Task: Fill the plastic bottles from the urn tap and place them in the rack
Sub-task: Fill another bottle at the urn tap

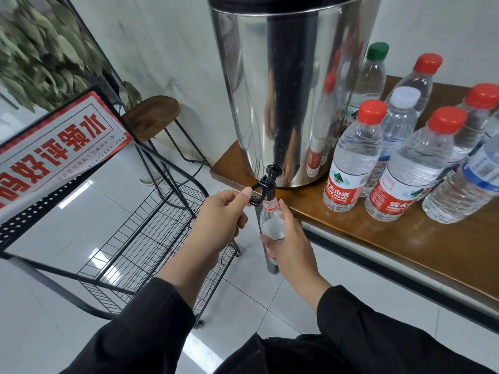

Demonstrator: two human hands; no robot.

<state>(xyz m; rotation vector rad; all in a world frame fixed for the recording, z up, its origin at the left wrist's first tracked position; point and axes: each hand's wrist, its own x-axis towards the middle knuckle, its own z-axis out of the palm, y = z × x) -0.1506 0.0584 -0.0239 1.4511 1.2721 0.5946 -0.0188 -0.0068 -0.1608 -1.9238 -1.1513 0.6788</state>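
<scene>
A tall steel urn stands at the left end of a wooden table. Its black tap juts out over the table's corner. My left hand pinches the tap's lever with thumb and fingers. My right hand grips an uncapped clear bottle with a red label, its mouth held right under the spout. Several capped bottles stand on the table to the right of the urn. The black wire rack stands on the floor to the left.
The rack carries a red and white sign on its top frame. A wooden stool stands behind the rack by the white wall. Green leaves hang at the upper left. The floor is glossy white tile.
</scene>
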